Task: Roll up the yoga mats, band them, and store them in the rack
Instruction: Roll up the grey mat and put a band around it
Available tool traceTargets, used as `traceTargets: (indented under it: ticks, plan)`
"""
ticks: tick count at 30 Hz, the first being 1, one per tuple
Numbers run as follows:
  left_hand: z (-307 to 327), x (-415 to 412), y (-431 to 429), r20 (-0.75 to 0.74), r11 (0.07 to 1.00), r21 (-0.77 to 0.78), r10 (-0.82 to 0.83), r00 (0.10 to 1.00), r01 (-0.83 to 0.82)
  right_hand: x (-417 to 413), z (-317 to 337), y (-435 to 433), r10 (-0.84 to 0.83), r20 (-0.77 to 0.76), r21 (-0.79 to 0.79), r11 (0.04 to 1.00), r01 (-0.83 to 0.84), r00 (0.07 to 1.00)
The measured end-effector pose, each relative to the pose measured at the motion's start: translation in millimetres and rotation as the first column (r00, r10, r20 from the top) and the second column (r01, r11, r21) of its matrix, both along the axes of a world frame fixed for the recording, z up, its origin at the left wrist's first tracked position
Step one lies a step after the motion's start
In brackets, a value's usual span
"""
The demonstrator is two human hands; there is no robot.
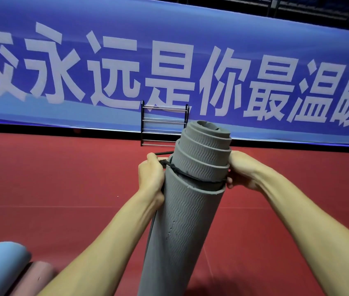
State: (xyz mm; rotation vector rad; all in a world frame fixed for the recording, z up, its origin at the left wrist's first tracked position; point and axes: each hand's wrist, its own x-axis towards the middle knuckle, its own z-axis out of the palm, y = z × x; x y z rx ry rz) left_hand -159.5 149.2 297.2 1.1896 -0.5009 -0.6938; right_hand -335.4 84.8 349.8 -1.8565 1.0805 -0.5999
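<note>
A rolled grey yoga mat (186, 221) stands upright in front of me, its inner layers telescoped out at the top. A black elastic band (190, 176) stretches around the roll near the rim of its outer layer. My left hand (151, 175) grips the band and the mat's left side. My right hand (242, 171) pinches the band at the mat's right side. The black metal rack (164, 122) stands behind the mat against the blue banner, its rails bare.
Two more rolled mats lie at the bottom left: a light blue mat (0, 263) and a pink mat (33, 278). The red floor (62, 189) stretches to a blue banner wall (254, 60) with white characters.
</note>
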Motion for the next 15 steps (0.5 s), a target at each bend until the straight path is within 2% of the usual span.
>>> traceTargets:
  ticks: [2,6,13,15]
  plan:
    - [-1.1,1.1,-0.2,-0.016,1.000,-0.008,0.014,1.000,-0.014,-2.6,-8.1,-1.2,0.009,0.022,-0.038,0.999,-0.008,1.000]
    - [1.9,-5.9,4.3,-0.021,0.995,-0.056,-0.082,0.996,0.080,-9.5,-17.9,1.5,0.085,-0.059,-0.176,0.980,-0.094,0.995]
    - [-5.3,-23.1,9.6,0.205,0.981,-0.106,-0.140,0.969,0.164,-34.9,-28.9,15.5,0.120,0.073,-0.180,0.978,-0.105,0.990]
    - [-4.8,-23.0,9.4,0.255,0.975,-0.092,-0.173,0.951,0.202,-40.6,-32.0,20.5,0.146,0.132,-0.139,0.982,-0.127,0.981]
